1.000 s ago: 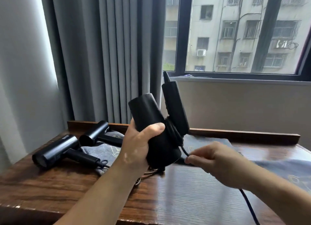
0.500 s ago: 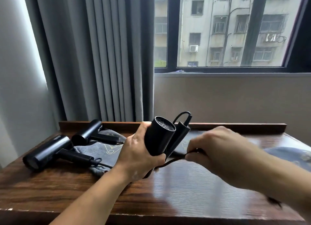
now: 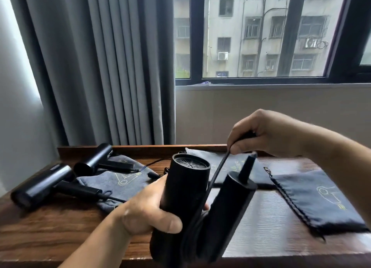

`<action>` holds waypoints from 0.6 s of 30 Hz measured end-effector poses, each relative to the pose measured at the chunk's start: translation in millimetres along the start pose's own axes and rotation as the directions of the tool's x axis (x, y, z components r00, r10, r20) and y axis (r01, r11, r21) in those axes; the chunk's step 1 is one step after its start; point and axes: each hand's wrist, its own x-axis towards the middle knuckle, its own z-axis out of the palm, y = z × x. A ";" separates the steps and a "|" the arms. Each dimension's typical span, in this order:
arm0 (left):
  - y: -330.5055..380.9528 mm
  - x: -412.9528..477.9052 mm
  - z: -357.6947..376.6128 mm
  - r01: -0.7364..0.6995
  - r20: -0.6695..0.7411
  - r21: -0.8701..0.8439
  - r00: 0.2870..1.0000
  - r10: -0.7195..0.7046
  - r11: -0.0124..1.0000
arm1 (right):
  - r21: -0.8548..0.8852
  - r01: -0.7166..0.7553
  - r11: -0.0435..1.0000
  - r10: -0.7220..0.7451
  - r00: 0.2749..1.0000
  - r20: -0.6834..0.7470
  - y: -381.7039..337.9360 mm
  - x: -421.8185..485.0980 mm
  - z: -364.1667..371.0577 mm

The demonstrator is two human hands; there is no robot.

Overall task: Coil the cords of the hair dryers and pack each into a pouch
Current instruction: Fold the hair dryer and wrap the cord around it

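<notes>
Left grip (image 3: pixel 144 213) is wrapped round the barrel of a matte black hair dryer (image 3: pixel 186 187), held above the desk (image 3: pixel 60 227), grille end up, handle folded alongside. Right grip (image 3: pixel 261 133) pinches the black cord (image 3: pixel 217 173), which runs taut up from turns wound at the hinge. One dark pouch (image 3: pixel 321 199) lies flat on the desk at right.

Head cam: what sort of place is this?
Probably a bedroom or hotel room in a city, not a lab: heavy grey curtains, a window facing an apartment block, and a wooden table holding hair dryers and pouches.
</notes>
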 end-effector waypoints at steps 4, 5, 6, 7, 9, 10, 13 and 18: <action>-6.1 6.1 1.7 -0.221 -0.062 -0.279 0.975 0.212 0.935 | 0.429 -0.049 0.902 0.103 0.989 -0.105 17.5 1.6 57.6; -6.5 6.6 3.5 -0.287 -0.173 -0.312 0.955 0.242 0.906 | 0.534 -0.073 0.842 0.162 0.979 -0.122 20.0 -0.8 75.4; -6.0 8.5 4.2 -0.337 -0.315 -0.310 0.919 0.238 0.889 | 0.595 -0.103 0.797 0.217 0.968 -0.124 19.1 -5.1 93.0; -6.1 12.4 2.1 -0.381 -0.475 -0.294 0.854 0.212 0.877 | 0.615 -0.133 0.777 0.257 0.959 -0.117 17.2 -10.7 109.5; -9.3 20.0 -3.5 -0.441 -0.683 -0.244 0.710 0.169 0.864 | 0.606 -0.173 0.776 0.299 0.948 -0.113 6.4 -21.5 137.0; -9.6 23.1 -3.9 -0.446 -0.740 -0.205 0.654 0.161 0.871 | 0.594 -0.178 0.784 0.311 0.942 -0.128 -2.4 -25.3 146.2; -13.4 28.8 -3.1 -0.388 -0.834 -0.075 0.529 0.155 0.919 | 0.533 -0.178 0.827 0.334 0.919 -0.211 -26.6 -32.0 162.6; -19.4 28.5 -2.4 -0.280 -0.863 0.033 0.476 0.168 0.959 | 0.499 -0.137 0.856 0.284 0.931 -0.231 -39.1 -34.1 162.5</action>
